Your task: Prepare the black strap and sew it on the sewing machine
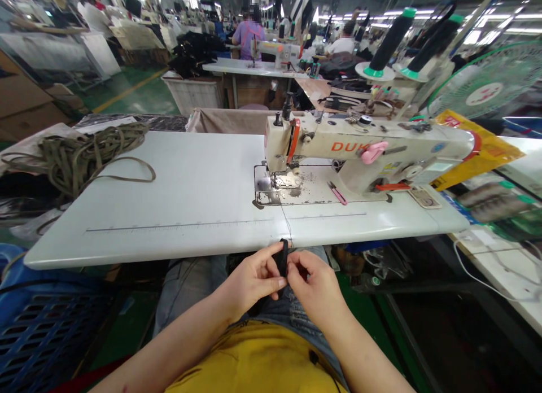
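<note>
Just past the table's front edge, above my lap, my left hand (258, 274) grips a narrow black fabric strip (283, 258) between thumb and fingers. My right hand (309, 274) is pinched closed against the strip's right side; whether its fingertips hold the strip or a thread is too small to tell. A dark thread (287, 221) runs from the needle area of the sewing machine (305, 150) over the table edge toward my hands. Pink-handled thread snips (337, 193) lie on the machine bed.
A heap of olive-brown straps (93, 153) covers the left end of the white table (178, 195). Below it stands a blue plastic basket (46, 319). Black thread cones (392, 43) and a green fan (486, 88) rise behind the machine. Other people work farther back.
</note>
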A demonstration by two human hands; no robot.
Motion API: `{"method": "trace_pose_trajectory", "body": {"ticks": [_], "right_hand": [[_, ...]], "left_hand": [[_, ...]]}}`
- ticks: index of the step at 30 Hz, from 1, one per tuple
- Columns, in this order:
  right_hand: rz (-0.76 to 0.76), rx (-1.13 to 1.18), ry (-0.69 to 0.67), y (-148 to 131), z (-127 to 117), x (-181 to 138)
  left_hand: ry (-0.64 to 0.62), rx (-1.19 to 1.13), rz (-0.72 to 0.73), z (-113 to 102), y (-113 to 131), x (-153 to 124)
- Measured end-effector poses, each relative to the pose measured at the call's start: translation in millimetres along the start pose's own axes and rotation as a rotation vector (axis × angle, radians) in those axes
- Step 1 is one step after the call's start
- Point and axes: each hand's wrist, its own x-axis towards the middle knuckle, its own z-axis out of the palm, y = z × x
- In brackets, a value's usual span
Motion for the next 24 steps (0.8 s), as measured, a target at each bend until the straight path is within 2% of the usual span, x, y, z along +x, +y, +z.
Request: {"method": "trace_pose_trajectory", "body": {"ticks": [6,14,19,24], "right_hand": [[-0.052,-0.042,0.071,-2,-4,-2],[-0.164,-0.187,0.124,-7,2,-6],[-0.215,-0.286,0.179,-6,4,-5],[-0.3,-0.398,0.201,-5,6,-4]], "left_hand": [[0.066,-0.018,0.037,1,1,-1],[0.149,0.01,0.134,5,-13,7],[0.187,0.155,0.199,10,-12,6],[0.264,0.5,0.399,13,-12,1]]}}
